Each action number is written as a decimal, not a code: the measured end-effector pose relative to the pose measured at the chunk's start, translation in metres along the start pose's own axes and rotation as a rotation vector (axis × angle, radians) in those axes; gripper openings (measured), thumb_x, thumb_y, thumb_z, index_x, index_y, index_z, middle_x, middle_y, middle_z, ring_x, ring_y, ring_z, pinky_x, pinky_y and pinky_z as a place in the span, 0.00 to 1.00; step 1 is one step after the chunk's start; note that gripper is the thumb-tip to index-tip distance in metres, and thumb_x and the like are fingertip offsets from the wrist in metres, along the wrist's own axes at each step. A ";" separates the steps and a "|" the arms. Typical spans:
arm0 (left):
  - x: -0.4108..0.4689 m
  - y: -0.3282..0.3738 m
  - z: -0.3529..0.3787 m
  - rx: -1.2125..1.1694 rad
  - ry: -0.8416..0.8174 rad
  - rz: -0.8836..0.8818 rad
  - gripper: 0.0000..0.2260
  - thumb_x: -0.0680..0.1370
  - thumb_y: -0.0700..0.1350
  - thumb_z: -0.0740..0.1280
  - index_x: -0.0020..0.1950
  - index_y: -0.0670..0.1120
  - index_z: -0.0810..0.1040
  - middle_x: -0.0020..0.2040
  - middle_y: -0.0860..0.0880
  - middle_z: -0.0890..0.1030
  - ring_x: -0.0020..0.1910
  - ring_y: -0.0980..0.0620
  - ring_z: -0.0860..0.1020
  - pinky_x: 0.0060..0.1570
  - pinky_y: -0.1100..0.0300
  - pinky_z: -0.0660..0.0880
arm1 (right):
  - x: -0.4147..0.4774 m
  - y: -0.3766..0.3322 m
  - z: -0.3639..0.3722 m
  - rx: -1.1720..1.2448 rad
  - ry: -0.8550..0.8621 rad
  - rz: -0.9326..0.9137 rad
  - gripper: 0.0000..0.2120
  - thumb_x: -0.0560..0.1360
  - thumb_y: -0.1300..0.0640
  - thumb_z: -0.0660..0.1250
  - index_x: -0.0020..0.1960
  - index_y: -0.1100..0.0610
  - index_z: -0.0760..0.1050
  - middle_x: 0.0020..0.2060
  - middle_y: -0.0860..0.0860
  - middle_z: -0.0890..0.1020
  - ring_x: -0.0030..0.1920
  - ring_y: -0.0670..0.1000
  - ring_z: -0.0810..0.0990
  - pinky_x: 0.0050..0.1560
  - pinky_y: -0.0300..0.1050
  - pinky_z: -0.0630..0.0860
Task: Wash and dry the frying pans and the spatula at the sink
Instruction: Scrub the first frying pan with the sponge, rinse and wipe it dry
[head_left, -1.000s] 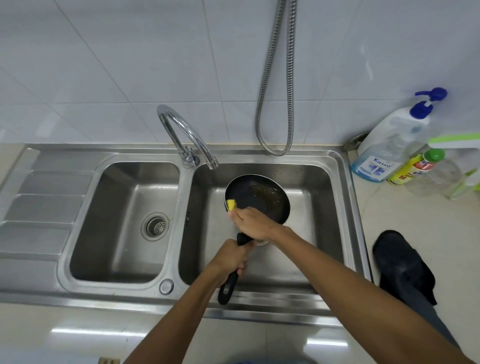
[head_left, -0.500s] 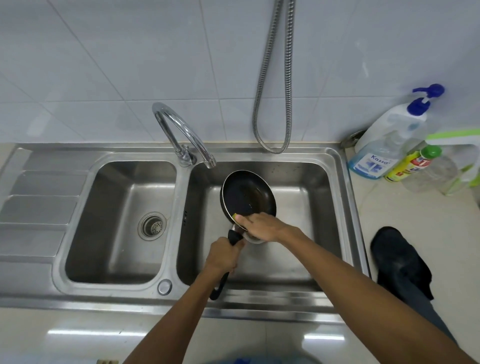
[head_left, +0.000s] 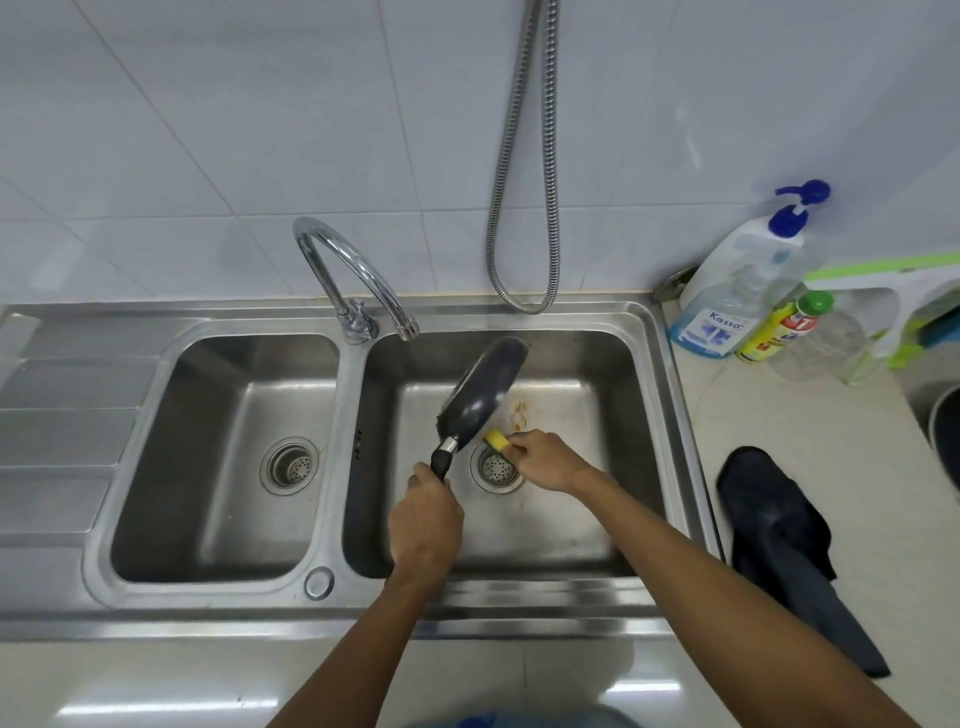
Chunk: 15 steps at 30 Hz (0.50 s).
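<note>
Pan (head_left: 480, 395) tipped on edge over right basin (head_left: 597, 358), underside toward me. Left hand (head_left: 426, 519) clamped round handle (head_left: 441, 461); right hand (head_left: 550, 460) pinches sponge (head_left: 496, 440) at the pan's lower rim. Note: brace handle firmly, scrub underside in short overlapping circles.

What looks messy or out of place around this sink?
Brownish residue lies on the floor of the right basin, just beyond the drain, beside the tilted frying pan. A dark cloth lies crumpled on the counter to the right. Nothing looks damaged.
</note>
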<state>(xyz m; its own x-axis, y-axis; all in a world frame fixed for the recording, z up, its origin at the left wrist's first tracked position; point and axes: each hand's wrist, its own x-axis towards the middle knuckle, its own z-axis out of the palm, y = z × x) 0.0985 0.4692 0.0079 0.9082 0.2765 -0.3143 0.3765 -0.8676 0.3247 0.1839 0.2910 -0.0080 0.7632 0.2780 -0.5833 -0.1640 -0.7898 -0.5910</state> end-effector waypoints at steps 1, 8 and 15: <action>-0.001 0.000 0.000 -0.005 0.009 -0.007 0.08 0.85 0.47 0.59 0.58 0.42 0.69 0.51 0.43 0.82 0.47 0.40 0.84 0.42 0.48 0.77 | -0.002 0.002 0.000 -0.004 0.012 0.006 0.13 0.83 0.50 0.57 0.47 0.53 0.78 0.48 0.56 0.82 0.48 0.58 0.79 0.42 0.46 0.73; 0.003 -0.008 0.001 -0.177 -0.144 -0.028 0.12 0.83 0.50 0.64 0.54 0.41 0.71 0.49 0.41 0.81 0.46 0.39 0.81 0.45 0.48 0.78 | -0.017 0.016 -0.010 0.006 0.161 0.000 0.13 0.84 0.52 0.58 0.43 0.52 0.76 0.45 0.58 0.82 0.48 0.61 0.79 0.45 0.50 0.72; -0.005 0.011 0.013 -0.410 -0.290 -0.044 0.20 0.82 0.57 0.64 0.43 0.41 0.79 0.40 0.42 0.84 0.36 0.43 0.82 0.39 0.48 0.82 | -0.036 0.062 -0.067 -0.167 0.547 0.075 0.14 0.84 0.54 0.58 0.58 0.62 0.78 0.51 0.65 0.83 0.51 0.67 0.81 0.49 0.54 0.75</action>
<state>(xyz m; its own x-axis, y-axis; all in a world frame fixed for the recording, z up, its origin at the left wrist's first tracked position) 0.0956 0.4533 0.0011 0.8235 0.1330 -0.5515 0.5072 -0.6081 0.6107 0.1881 0.1950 0.0138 0.9728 -0.0703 -0.2206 -0.1630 -0.8844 -0.4373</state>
